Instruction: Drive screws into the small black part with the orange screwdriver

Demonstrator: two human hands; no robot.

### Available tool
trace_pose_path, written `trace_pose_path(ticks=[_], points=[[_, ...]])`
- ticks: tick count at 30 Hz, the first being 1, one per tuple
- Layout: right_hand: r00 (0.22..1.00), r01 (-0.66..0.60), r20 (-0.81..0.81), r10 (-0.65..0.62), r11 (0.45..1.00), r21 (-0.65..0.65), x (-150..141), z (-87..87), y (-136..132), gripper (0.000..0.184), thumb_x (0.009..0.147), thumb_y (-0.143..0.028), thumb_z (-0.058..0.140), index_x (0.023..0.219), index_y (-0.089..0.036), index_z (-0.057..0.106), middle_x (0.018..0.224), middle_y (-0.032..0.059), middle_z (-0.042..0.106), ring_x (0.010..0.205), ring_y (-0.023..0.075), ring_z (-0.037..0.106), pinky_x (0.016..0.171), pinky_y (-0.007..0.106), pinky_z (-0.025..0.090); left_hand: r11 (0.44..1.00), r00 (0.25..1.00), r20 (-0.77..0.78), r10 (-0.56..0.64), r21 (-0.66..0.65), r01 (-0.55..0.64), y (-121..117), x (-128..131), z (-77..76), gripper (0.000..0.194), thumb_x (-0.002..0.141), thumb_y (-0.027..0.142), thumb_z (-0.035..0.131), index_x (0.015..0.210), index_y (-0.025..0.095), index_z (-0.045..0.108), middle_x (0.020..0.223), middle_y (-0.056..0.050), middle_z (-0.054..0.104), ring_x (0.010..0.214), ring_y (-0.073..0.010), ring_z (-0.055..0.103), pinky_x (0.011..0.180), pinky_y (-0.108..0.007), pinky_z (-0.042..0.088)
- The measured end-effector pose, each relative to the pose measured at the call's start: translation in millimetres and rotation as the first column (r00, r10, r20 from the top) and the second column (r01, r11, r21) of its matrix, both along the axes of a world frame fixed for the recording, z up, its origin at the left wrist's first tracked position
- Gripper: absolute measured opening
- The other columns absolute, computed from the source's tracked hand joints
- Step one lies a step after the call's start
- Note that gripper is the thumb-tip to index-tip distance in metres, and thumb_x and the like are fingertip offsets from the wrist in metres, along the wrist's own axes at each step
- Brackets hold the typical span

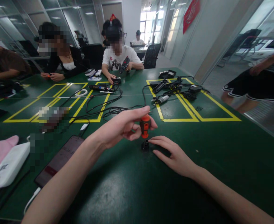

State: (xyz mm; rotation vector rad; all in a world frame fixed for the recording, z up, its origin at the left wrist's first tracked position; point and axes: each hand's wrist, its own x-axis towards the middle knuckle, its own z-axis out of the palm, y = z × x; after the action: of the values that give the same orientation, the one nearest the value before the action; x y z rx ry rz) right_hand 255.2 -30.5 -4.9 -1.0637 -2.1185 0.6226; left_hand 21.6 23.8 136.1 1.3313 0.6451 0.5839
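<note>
My left hand [123, 126] pinches a short orange-handled screwdriver [145, 126] between thumb and fingers, holding it upright. Its tip points down into a small black part [145, 146] standing on the green table [221, 155]. My right hand [174, 155] lies flat on the table beside that black part, with its fingers stretched out and its fingertips touching or nearly touching the part's base.
A dark phone [59, 160] and a white power bank [7, 166] lie at the near left. Black cables [104, 109] cross the middle of the table inside yellow tape outlines. More tools [172, 87] lie at the back right. Other people sit along the far edge, and one stands at the right.
</note>
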Motion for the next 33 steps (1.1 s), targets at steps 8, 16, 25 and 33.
trace_pose_path(ticks=[8, 16, 25, 33], points=[[1.000, -0.002, -0.002, 0.002, 1.000, -0.005, 0.3, -0.1, -0.1, 0.029, 0.101, -0.024, 0.059, 0.129, -0.025, 0.068, 0.126, 0.0115, 0.073, 0.117, 0.0260, 0.071, 0.102, 0.044, 0.060, 0.999, 0.999, 0.029, -0.018, -0.039, 0.019, 3.8, -0.5, -3.7, 0.038, 0.088, 0.051, 0.068, 0.090, 0.013, 0.069, 0.089, -0.009, 0.075, 0.050, -0.0081, 0.048, 0.046, -0.024, 0.031], [1.000, 0.002, -0.007, -0.002, 1.000, 0.006, 0.2, -0.7, -0.3, 0.030, 0.102, -0.025, 0.058, 0.130, -0.026, 0.069, 0.126, 0.0114, 0.073, 0.117, 0.0261, 0.071, 0.101, 0.044, 0.061, 0.998, 0.997, -0.045, 0.064, 0.016, -0.064, 1.1, -2.9, -0.8, 0.041, 0.078, 0.052, 0.079, 0.093, 0.013, 0.076, 0.079, -0.003, 0.064, 0.055, -0.0081, 0.046, 0.046, -0.022, 0.020], [1.000, -0.002, -0.006, 0.002, 1.000, 0.007, 0.4, -0.8, 0.0, 0.028, 0.102, -0.025, 0.059, 0.128, -0.025, 0.069, 0.127, 0.0115, 0.072, 0.119, 0.0260, 0.070, 0.102, 0.045, 0.060, 0.999, 0.999, 0.033, -0.031, -0.027, 0.032, 2.2, -1.2, -1.5, 0.042, 0.084, 0.055, 0.071, 0.084, 0.013, 0.067, 0.090, -0.010, 0.077, 0.052, -0.0096, 0.056, 0.045, -0.022, 0.032], [1.000, -0.001, -0.006, 0.001, 1.000, 0.005, 0.3, 0.5, 0.7, 0.028, 0.101, -0.024, 0.059, 0.127, -0.026, 0.069, 0.125, 0.0114, 0.073, 0.117, 0.0258, 0.071, 0.102, 0.044, 0.060, 0.999, 0.999, 0.002, 0.052, 0.000, -0.052, 1.6, -1.2, -2.4, 0.039, 0.080, 0.047, 0.081, 0.100, 0.014, 0.078, 0.081, -0.003, 0.065, 0.060, -0.0094, 0.051, 0.045, -0.021, 0.024]])
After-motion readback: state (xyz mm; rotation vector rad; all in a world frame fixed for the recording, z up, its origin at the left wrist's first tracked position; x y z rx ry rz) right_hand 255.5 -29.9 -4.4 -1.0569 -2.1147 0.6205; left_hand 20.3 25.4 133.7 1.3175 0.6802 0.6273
